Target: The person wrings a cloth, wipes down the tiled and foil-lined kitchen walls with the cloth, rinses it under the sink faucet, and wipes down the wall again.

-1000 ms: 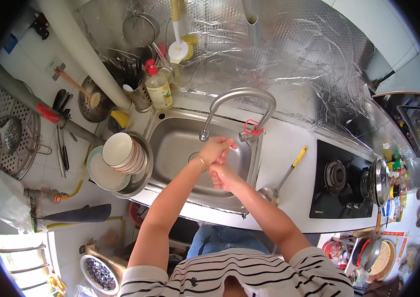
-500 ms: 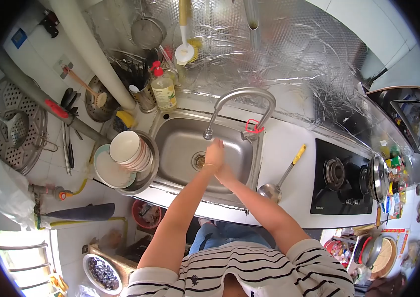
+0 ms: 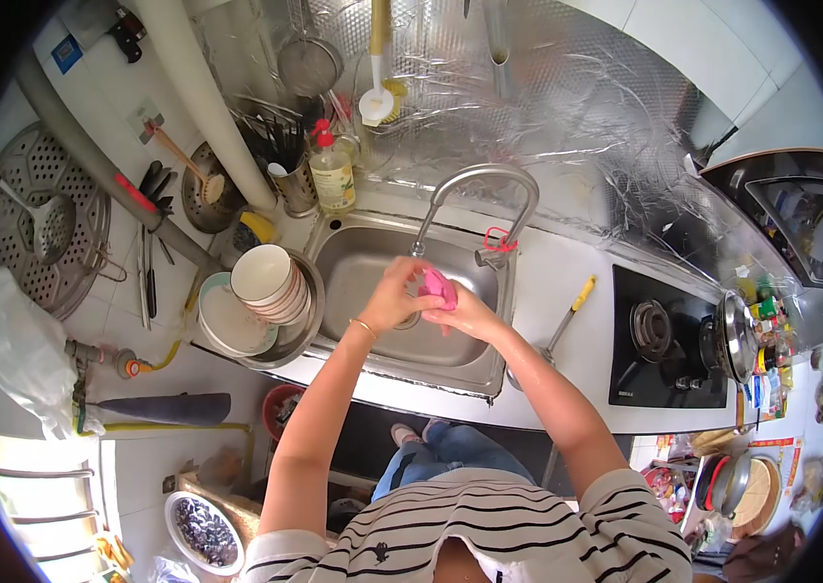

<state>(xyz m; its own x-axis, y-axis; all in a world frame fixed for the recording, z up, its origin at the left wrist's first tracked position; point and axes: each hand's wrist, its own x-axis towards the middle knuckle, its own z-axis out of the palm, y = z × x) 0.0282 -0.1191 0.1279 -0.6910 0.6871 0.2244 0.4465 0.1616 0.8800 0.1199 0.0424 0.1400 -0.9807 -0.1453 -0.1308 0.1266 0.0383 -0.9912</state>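
Note:
Over the steel sink (image 3: 343, 282), both hands meet around a small, bright pink cloth (image 3: 441, 290), which looks folded or bunched. My right hand (image 3: 470, 313) holds it from the right side. From the left, my left hand (image 3: 395, 299) has its fingers and thumb closed at the cloth's edge. Just above them is the mouth of the curved faucet (image 3: 482, 179); I cannot make out whether water runs. The drain is mostly hidden by my hands.
Stacked bowls (image 3: 263, 274) and plates sit in a steel basin left of the sink. Behind stands a dish soap bottle (image 3: 333, 178) with a red pump. A yellow-handled ladle (image 3: 569, 319) lies to the right, before a black gas stove (image 3: 671, 340).
My hands, earlier pressed together under the faucet, have come nearer and moved apart slightly. The pink cloth now shows between them. The view has shifted a little.

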